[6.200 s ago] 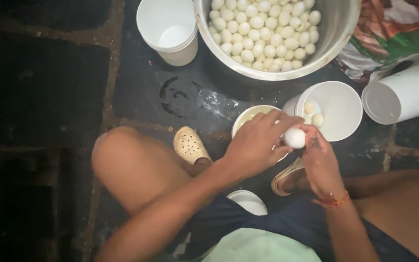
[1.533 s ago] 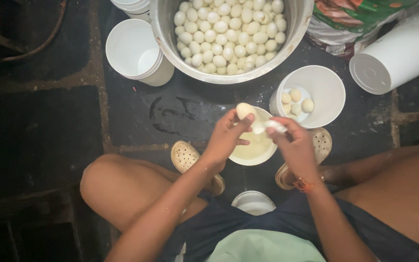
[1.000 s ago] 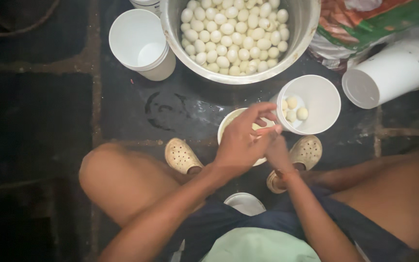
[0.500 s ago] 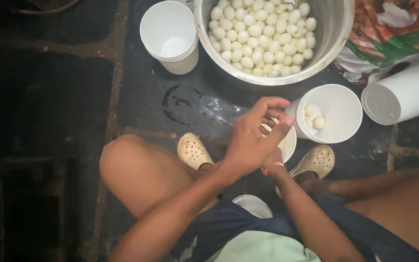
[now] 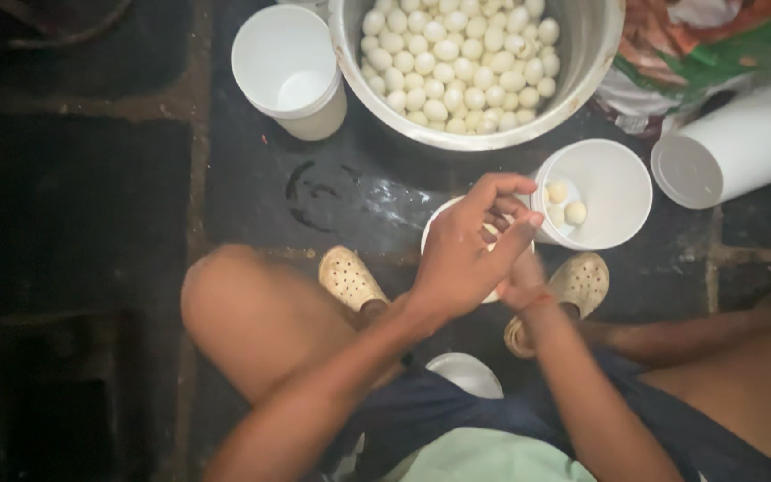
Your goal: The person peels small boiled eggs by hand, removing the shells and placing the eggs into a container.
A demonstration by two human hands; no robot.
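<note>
the left hand (image 5: 461,254) lies over the right hand (image 5: 518,268), both above the small white bowl (image 5: 435,223) on the floor. left fingers are curled; what they grip cannot be told. the right hand is mostly hidden. the white cup (image 5: 622,183) holding three eggs sits just right of the hands.

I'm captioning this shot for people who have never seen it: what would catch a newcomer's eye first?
First the big metal pot at the top, packed with pale peeled eggs. Below it, the left hand crosses over the right hand above a small white bowl; what they hold is hidden. Right of them stands a white tub with a few eggs inside.
</note>
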